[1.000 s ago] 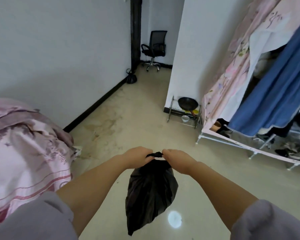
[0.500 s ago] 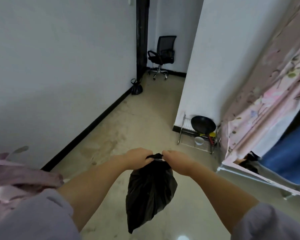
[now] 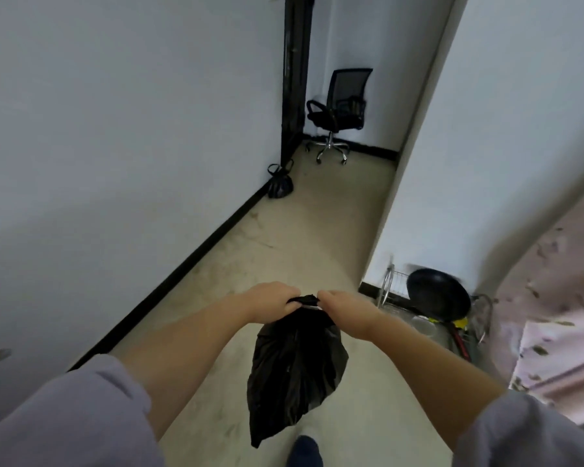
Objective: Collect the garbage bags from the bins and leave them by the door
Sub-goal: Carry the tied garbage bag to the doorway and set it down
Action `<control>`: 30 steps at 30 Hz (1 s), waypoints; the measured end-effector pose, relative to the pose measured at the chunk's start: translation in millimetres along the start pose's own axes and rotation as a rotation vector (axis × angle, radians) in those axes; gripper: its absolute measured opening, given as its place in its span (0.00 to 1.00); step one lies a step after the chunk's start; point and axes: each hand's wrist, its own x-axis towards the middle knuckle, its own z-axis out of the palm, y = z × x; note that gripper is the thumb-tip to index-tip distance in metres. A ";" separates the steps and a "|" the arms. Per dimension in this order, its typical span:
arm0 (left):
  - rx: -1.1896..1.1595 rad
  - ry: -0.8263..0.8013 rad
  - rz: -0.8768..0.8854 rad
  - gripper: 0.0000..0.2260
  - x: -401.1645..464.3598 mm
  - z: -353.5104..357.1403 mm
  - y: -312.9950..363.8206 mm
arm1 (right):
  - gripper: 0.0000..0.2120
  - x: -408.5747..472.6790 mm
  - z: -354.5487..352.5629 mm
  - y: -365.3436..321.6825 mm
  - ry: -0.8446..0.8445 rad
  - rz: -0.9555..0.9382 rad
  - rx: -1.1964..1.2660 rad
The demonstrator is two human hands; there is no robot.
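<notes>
A black garbage bag (image 3: 295, 372) hangs in front of me, above the floor. My left hand (image 3: 272, 299) and my right hand (image 3: 346, 310) are both closed on its gathered top, knuckles almost touching. Farther down the corridor a second tied black garbage bag (image 3: 280, 185) sits on the floor against the left wall, beside a dark door frame (image 3: 295, 75).
A black office chair (image 3: 339, 111) stands at the far end of the corridor. At the right wall's corner a wire rack (image 3: 393, 291) holds a black frying pan (image 3: 439, 294). Pink floral fabric (image 3: 553, 315) hangs at the right. My dark shoe (image 3: 304, 451) is on the beige floor.
I have walked forward along the corridor: the bed at the left has dropped out of view, and the rack, chair and far bag are closer. Both hands still hold the bag's top.
</notes>
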 end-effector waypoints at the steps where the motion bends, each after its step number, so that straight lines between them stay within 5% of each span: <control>1: -0.012 0.011 -0.009 0.09 19.5 -10.4 -9.8 | 0.11 22.5 -8.1 13.3 -0.004 -0.011 0.003; 12: -0.101 0.036 -0.141 0.13 201.0 -103.7 -117.8 | 0.14 234.5 -99.1 124.4 -0.087 -0.100 0.006; 23: -0.099 0.024 -0.097 0.12 384.3 -188.4 -249.3 | 0.08 437.4 -159.2 209.7 -0.053 -0.040 0.031; 30: -0.129 -0.037 -0.070 0.14 488.0 -232.8 -309.6 | 0.14 549.1 -179.4 274.0 -0.087 0.021 0.080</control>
